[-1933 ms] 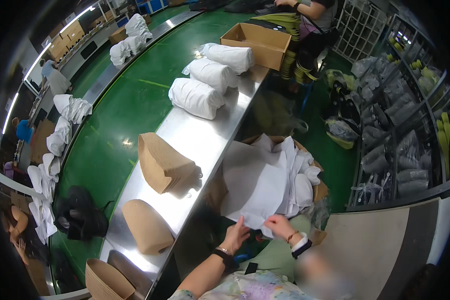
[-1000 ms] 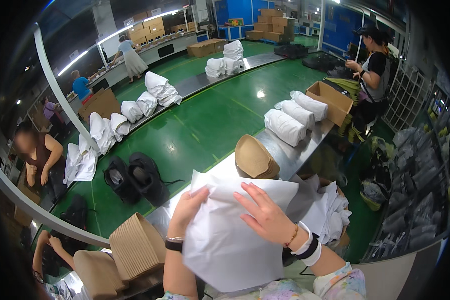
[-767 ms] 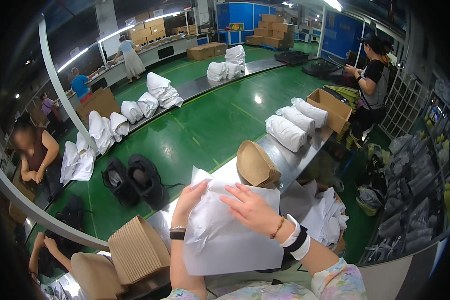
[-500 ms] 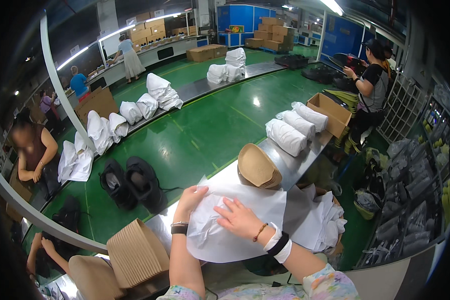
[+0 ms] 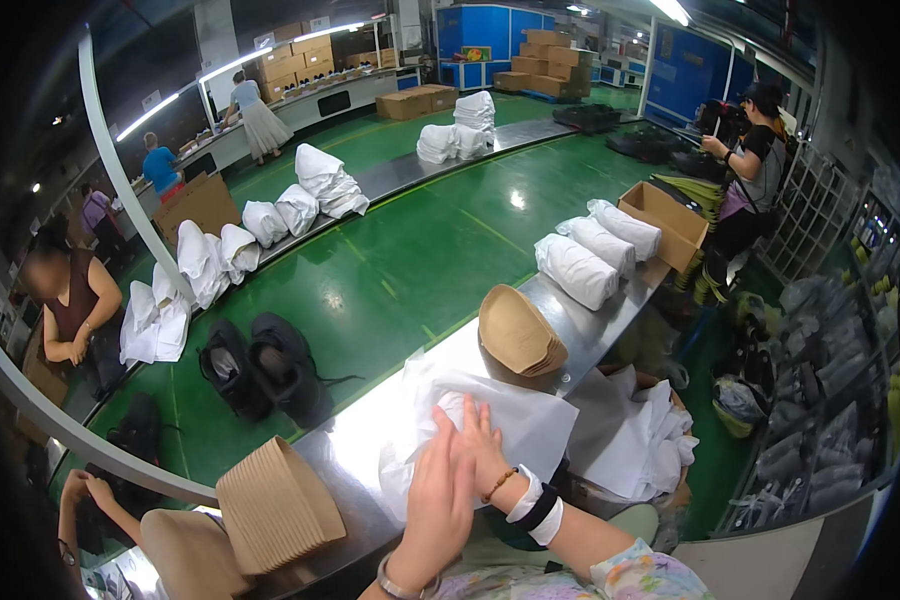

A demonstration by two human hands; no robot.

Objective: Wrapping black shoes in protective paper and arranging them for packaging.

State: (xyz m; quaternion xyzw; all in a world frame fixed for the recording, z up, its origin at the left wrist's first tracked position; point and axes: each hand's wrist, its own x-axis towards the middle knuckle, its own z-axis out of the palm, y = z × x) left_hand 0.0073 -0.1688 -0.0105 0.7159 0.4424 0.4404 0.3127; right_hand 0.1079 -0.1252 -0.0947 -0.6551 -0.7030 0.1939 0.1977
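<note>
Sheet: a large white tissue-paper sheet (image 5: pixel 510 425) lies rumpled on the steel conveyor table (image 5: pixel 365 445), directly in front of the person, draped over something that lifts its middle; what is beneath is hidden.
Left hand: the left hand (image 5: pixel 438 505) lies flat on the near part of the paper, fingers straight and close together, pinching nothing.
Right hand: the right hand (image 5: pixel 483 450) lies just beside it and touching it, fingers slightly fanned, palm down on the same paper; it wears a bead bracelet and white and black wristbands.
Weight: judged very light, easily lifted by a draught or a quick move.
Stiffness: soft and limp, it creases readily and holds its wrinkles.
Fragility: likely to tear if pulled hard from one corner.
Slip: probably slides easily on the smooth steel, so flat palms steady it better than fingertips.
Where to hold: at an edge or corner with a light pinch, or pressed flat under both palms.
Nearby: a stack of brown paper moulded inserts (image 5: pixel 518 330) stands just beyond the sheet, another brown stack (image 5: pixel 280 505) to the left, and more loose white sheets (image 5: pixel 635 440) sit to the right.
</note>
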